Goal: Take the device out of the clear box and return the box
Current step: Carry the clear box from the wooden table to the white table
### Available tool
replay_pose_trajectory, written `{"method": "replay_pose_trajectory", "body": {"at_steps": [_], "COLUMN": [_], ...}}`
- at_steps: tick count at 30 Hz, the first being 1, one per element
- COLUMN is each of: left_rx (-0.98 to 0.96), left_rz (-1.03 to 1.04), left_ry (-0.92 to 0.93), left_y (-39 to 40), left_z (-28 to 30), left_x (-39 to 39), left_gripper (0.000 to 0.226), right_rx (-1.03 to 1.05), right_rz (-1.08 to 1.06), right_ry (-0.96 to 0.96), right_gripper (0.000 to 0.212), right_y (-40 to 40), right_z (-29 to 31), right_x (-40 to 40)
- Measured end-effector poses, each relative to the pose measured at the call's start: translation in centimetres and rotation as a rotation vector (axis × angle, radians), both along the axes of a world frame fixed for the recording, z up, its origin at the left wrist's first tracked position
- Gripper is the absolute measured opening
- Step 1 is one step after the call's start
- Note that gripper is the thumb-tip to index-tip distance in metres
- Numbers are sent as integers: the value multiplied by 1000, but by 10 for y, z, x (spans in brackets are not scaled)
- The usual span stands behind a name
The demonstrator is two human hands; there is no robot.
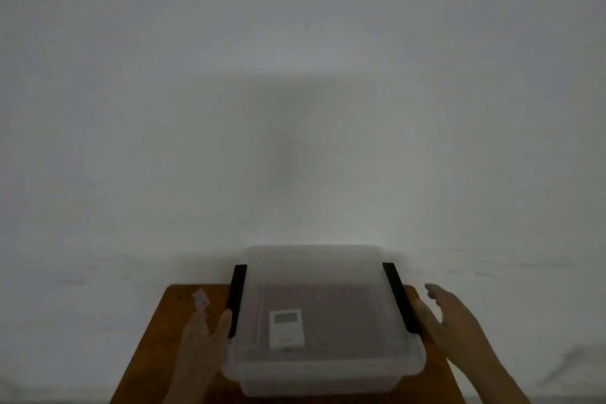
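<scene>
A clear plastic box [328, 367] with its lid on stands on a small brown wooden table [154, 348]. Black latches run along its left side [236, 300] and right side [400, 297]. Through the lid I see a small white device [287, 329] with a grey screen lying on the box floor. My left hand [203, 338] is beside the left latch, thumb touching it, fingers apart. My right hand [449, 315] hovers by the right latch with fingers spread, holding nothing.
A small white slip or tag [200, 298] lies on the table left of the box. A plain pale wall fills the view behind the table. The table top is barely wider than the box.
</scene>
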State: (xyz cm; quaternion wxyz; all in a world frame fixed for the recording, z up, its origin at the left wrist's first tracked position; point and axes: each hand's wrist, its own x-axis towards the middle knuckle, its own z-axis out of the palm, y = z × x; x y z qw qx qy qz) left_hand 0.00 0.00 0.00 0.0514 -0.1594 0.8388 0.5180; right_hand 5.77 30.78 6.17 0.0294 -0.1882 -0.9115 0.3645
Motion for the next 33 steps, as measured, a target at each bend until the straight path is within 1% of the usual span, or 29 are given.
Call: {"method": "replay_pose_trajectory", "body": {"at_steps": [1, 3, 4, 6, 7, 9, 10, 13, 15, 18, 20, 22, 24, 26, 29, 33], "left_rx": [17, 45, 56, 52, 50, 28, 32, 22, 39, 60, 98, 94, 80, 89, 83, 88], "left_rz": [25, 23, 46, 42, 37, 49, 64, 174, 300, 511, 691, 876, 1039, 1204, 1414, 1644], "left_ry": [-22, -39, -31, 22, 24, 33, 30, 60, 76, 104, 99, 108, 120, 128, 177, 213], "left_y": [18, 29, 31, 28, 25, 22, 20, 6, -12, -46, -75, -107, -136, -167, -218, -279], "left_z": [4, 3, 1, -6, -7, -6, -7, -2, 2, 16, 16, 12, 8, 6, -5, -7], "left_x": [-9, -12, -11, -5, -2, 5, 11, 44, 75, 125, 165, 205, 244, 285, 344, 414], "left_gripper": [50, 29, 22, 9, 5, 21, 22, 15, 13, 22, 7, 27, 33, 32, 28, 29], "right_rx": [-29, -107, -119, -122, -112, -126, -130, -179, -214, -239, -270, -312, -351, -366, -335, -340], "right_rz": [-13, -34, -49, -94, -118, -128, -119, -50, 56, 227, 370, 500, 634, 773, 963, 1152], "right_ry": [-40, -133, -173, -181, -154, -91, -73, -53, -31, 8, -3, -61, -97, -137, -154, -144], "right_gripper": [33, 36, 41, 47, 47, 42, 40, 46, 48, 49, 48, 47, 48, 48, 44, 45], "right_y": [-7, -18, -19, -22, -22, -25, -26, -36, -57, -100, -141, -189, -237, -295, -385, -495], "right_z": [-6, -18, -29, -46, -51, -49, -51, -47, -39, -30, -29, -30, -33, -37, -42, -48], "right_x": [-11, -18, -20, -16, -14, -8, -6, -1, 1, -2, -2, 2, 9, 22, 51, 102]}}
